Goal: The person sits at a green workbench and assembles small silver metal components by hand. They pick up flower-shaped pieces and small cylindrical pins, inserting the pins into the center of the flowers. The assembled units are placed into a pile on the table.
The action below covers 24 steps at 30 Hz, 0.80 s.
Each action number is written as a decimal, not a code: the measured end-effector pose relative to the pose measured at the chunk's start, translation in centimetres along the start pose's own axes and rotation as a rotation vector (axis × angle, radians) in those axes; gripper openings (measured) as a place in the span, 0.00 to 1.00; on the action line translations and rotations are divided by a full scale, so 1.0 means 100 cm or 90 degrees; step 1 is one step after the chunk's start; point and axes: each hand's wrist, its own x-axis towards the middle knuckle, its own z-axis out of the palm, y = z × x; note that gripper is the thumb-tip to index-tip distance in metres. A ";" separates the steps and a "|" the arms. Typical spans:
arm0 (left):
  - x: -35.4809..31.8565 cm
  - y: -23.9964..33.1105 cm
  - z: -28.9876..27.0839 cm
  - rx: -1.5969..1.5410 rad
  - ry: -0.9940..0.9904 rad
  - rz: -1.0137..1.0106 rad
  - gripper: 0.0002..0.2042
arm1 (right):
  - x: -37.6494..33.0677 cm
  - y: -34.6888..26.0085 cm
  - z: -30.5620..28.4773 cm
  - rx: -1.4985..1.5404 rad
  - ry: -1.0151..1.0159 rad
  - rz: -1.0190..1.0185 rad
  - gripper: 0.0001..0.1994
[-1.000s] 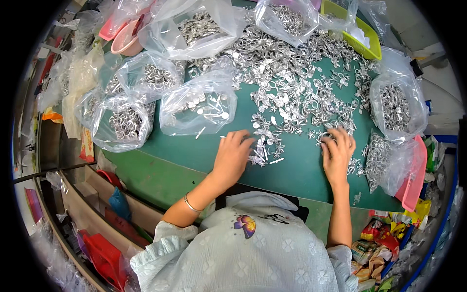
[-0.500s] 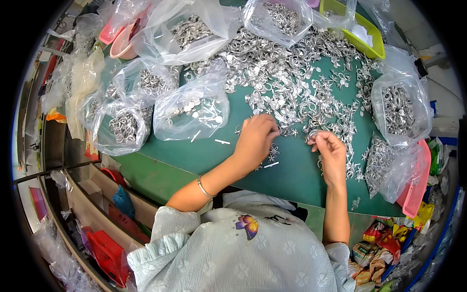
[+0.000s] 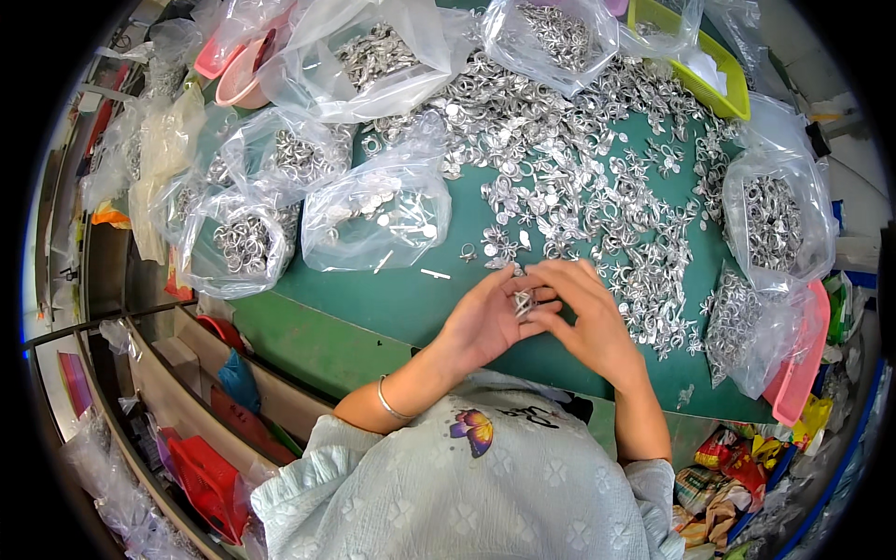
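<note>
Lying at far L, a ring bag is set near a 2nd clear bag, in which white bits are held. Just below it, 1 white strip is laid on the green table, long axis approx. L–R, nearer L hand than R. L hand is turned palm up, fingers half curled, w/ silver pcs cradled there, count unclear. The pcs are thus placed R of the L palm, btwn both hands; their long axis can't be told. R hand is arched in from the R, fingertips held close to the pcs; whether any are gripped by it can't be told. Past R hand, the loose pile is spread; farther R, a filled bag is seen, w/ a pink tray placed nearer the person.
</note>
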 end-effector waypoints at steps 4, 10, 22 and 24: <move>0.003 -0.001 -0.024 0.008 -0.086 -0.075 0.13 | 0.006 0.029 -0.005 -0.204 0.159 0.043 0.10; -0.005 -0.008 0.004 0.142 0.001 -0.042 0.13 | 0.007 0.043 0.000 -0.136 0.170 0.085 0.04; -0.006 -0.011 0.006 0.364 0.035 0.111 0.15 | -0.013 0.033 -0.013 0.356 0.173 0.342 0.05; -0.003 -0.008 0.009 0.414 0.051 0.154 0.15 | -0.013 0.033 -0.011 0.373 0.197 0.331 0.05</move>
